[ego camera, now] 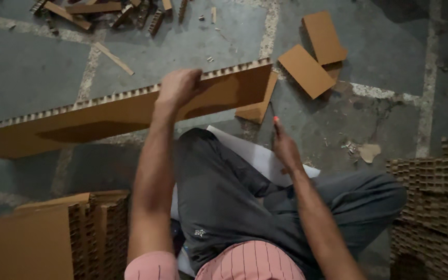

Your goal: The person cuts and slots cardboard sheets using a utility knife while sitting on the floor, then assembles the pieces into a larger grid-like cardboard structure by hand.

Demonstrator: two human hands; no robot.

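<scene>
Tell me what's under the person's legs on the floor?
A white sheet lies under the legs in dark trousers, on the grey stone floor. Only its edge and corner by the right hand show; the legs cover the rest, so its full size stays hidden.

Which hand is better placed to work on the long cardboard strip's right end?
Probably the right hand: it holds a thin tool pointing near that end, while the left hand grips the strip mid-length, steadying it.
</scene>
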